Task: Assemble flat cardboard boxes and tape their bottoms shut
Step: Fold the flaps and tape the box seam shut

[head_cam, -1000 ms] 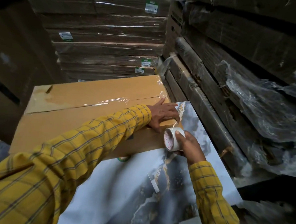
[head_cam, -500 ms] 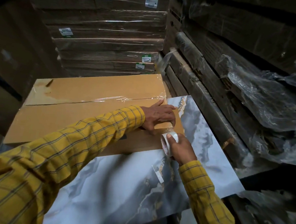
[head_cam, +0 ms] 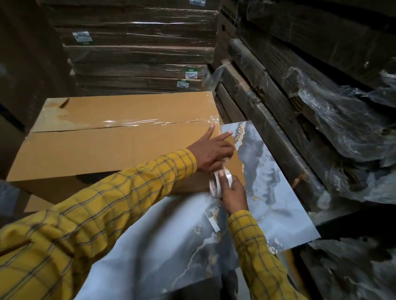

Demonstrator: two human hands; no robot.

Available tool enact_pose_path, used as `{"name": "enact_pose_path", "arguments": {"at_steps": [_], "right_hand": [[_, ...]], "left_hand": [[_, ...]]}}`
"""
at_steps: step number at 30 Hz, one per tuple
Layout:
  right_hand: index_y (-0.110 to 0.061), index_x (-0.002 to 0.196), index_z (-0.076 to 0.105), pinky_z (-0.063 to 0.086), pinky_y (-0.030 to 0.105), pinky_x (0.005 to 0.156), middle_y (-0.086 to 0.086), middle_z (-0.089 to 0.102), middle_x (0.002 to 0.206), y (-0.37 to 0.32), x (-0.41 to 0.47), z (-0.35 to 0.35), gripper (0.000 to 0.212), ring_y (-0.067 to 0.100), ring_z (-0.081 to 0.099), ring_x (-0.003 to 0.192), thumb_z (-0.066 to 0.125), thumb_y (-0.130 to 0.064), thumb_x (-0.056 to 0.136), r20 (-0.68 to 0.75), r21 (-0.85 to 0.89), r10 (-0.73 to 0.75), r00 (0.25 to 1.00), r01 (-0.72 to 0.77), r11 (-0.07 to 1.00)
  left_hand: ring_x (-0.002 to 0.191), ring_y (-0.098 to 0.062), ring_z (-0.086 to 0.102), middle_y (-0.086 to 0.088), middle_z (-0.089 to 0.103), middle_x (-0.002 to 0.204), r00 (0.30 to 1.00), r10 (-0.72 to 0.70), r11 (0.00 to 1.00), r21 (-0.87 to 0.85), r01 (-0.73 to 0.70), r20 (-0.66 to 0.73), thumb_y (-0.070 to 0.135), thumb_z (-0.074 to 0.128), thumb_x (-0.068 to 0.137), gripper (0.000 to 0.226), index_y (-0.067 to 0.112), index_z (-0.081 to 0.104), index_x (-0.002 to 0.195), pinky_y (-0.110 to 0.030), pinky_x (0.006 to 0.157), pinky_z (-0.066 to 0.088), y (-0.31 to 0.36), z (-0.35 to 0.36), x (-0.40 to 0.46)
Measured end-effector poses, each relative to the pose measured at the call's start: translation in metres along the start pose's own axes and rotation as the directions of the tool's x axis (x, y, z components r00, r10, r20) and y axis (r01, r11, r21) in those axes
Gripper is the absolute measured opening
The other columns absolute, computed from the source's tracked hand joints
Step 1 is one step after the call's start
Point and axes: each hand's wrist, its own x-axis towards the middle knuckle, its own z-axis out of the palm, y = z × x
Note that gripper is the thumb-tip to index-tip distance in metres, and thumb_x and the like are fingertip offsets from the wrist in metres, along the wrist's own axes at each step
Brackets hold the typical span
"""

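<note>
Clear tape could wrinkle or tear off short if the left hand (head_cam: pixel 212 150), pressing flat on the cardboard box (head_cam: pixel 114 143), slips while the right hand (head_cam: pixel 232 193) grips the tape roll (head_cam: pixel 216 181).

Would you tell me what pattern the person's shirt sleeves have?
The sleeves are yellow with a dark plaid check, seen in the head view.

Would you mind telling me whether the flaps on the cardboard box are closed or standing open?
Closed: both flaps of the cardboard box lie flat, with clear tape shining along part of their seam.
</note>
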Motion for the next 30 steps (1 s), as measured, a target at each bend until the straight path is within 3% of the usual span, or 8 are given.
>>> {"name": "enact_pose_path", "arguments": {"at_steps": [5,10,13,17,21,24,27,30], "right_hand": [[-0.022,0.108,0.065,0.052,0.046,0.097,-0.001,0.07,0.107,0.012,-0.003,-0.008,0.042,0.021,0.065,0.104,0.058,-0.06,0.093,0.08,-0.014,-0.05,0.995,0.052,0.999],[-0.022,0.113,0.066,0.052,0.036,0.096,-0.002,0.071,0.11,0.015,-0.003,-0.013,0.032,0.018,0.065,0.106,0.059,-0.049,0.097,0.134,0.011,-0.069,0.989,0.068,0.998],[-0.023,0.115,0.067,0.051,0.034,0.097,-0.004,0.071,0.112,0.013,0.0,-0.012,0.034,0.014,0.065,0.107,0.062,-0.051,0.095,0.117,0.017,-0.095,0.989,0.094,0.995],[-0.023,0.097,0.064,0.054,0.038,0.084,0.0,0.067,0.098,0.025,0.002,-0.019,0.035,0.017,0.064,0.092,0.068,-0.057,0.087,0.08,-0.033,-0.187,0.979,0.19,0.981],[-0.028,0.107,0.058,0.054,0.035,0.085,-0.01,0.048,0.115,0.054,0.002,-0.031,0.052,0.022,0.058,0.107,0.076,-0.062,0.072,0.057,-0.128,-0.267,0.962,0.273,0.953],[-0.027,0.101,0.058,0.055,0.041,0.083,-0.005,0.049,0.108,0.09,0.005,-0.039,0.046,0.025,0.059,0.098,0.084,-0.046,0.068,0.086,-0.244,-0.253,0.964,0.267,0.932],[-0.022,0.086,0.058,0.053,0.043,0.084,0.0,0.056,0.091,0.12,0.01,-0.038,0.035,0.031,0.062,0.09,0.088,-0.032,0.07,0.188,-0.453,-0.037,0.982,0.12,0.883],[-0.017,0.091,0.064,0.049,0.037,0.085,0.012,0.064,0.097,0.138,0.011,-0.028,0.029,0.034,0.062,0.096,0.084,-0.032,0.077,0.272,-0.628,0.08,0.959,0.113,0.77]], "left_hand": [[0.152,-0.033,0.015,-0.006,0.056,0.139,1.0,-0.018,1.0,-0.019,0.018,-0.017,0.034,0.049,0.099,0.024,0.017,0.058,0.113,-0.066,0.119,0.004,0.003,0.002,-0.004],[0.152,-0.036,0.015,-0.01,0.049,0.147,1.0,0.004,0.999,-0.041,-0.003,0.019,0.04,0.05,0.101,0.029,0.014,0.059,0.112,-0.064,0.12,0.009,0.001,-0.003,-0.005],[0.151,-0.04,0.016,-0.012,0.053,0.143,0.999,-0.029,0.996,-0.083,0.03,0.019,0.034,0.053,0.101,0.025,0.011,0.058,0.109,-0.065,0.119,0.014,0.003,-0.001,-0.003],[0.152,-0.038,0.009,-0.013,0.045,0.151,0.999,-0.045,0.995,-0.092,0.048,0.031,0.034,0.054,0.1,0.028,0.01,0.06,0.112,-0.06,0.122,0.007,0.003,-0.002,-0.003],[0.153,-0.038,0.001,-0.01,0.026,0.163,0.997,-0.066,0.995,-0.067,0.069,0.047,0.042,0.049,0.101,0.035,0.017,0.063,0.12,-0.057,0.123,0.0,0.004,-0.005,-0.004],[0.153,-0.037,0.004,-0.006,0.028,0.162,0.993,-0.114,0.991,-0.069,0.116,0.038,0.039,0.041,0.103,0.035,0.02,0.066,0.118,-0.061,0.122,0.005,0.008,-0.003,-0.004],[0.152,-0.038,0.011,-0.006,0.039,0.157,0.985,-0.17,0.981,-0.094,0.17,0.01,0.032,0.044,0.104,0.031,0.014,0.069,0.109,-0.058,0.123,0.005,0.015,0.0,-0.001],[0.152,-0.036,0.014,-0.006,0.041,0.155,0.976,-0.216,0.973,-0.083,0.215,0.0,0.029,0.047,0.104,0.028,0.013,0.069,0.107,-0.053,0.124,0.006,0.021,0.001,0.0]]}}
